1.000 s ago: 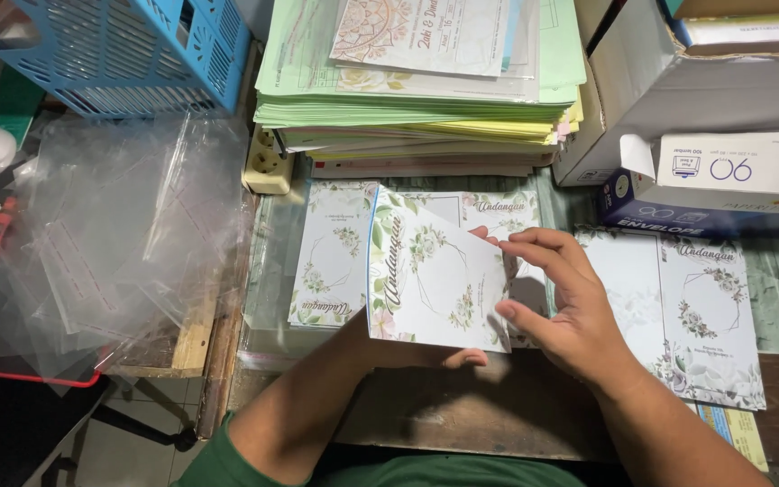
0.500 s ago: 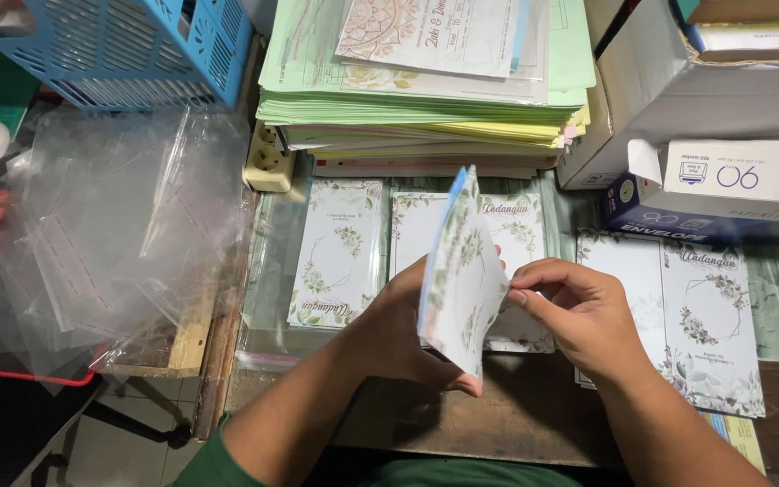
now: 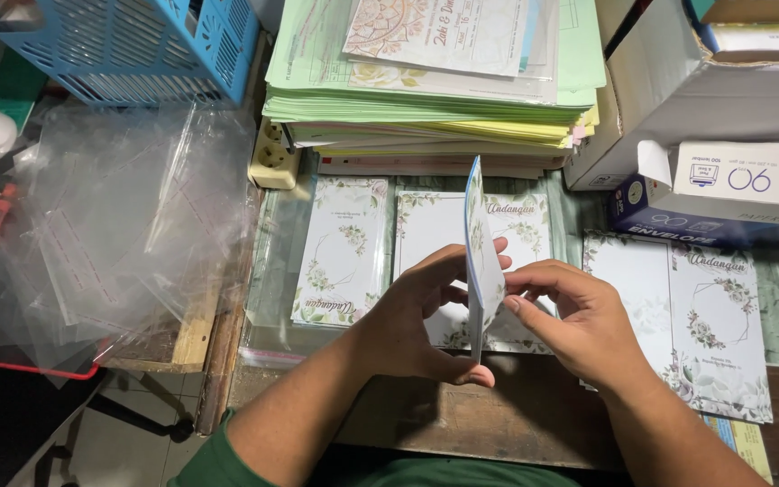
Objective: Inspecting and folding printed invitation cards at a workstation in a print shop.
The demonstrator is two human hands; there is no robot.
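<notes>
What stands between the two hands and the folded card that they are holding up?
Nothing visible. The left hand and the right hand both touch the folded card directly, one on each side, and it stands on edge above the flat cards on the table.

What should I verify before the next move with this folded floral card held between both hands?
1. Left hand grips the folded floral card from the left, thumb under its lower edge: ok.
2. Right hand fingertips touch the card's right face: ok.
3. Card stands on edge, upright above the desk: ok.
4. Whether the fold edges line up: cannot tell, seen edge-on.
5. Flat printed cards lie on the desk beneath and beside the hands: ok.
6. Clear plastic sleeves lie piled at the left, apart from both hands: ok.
</notes>
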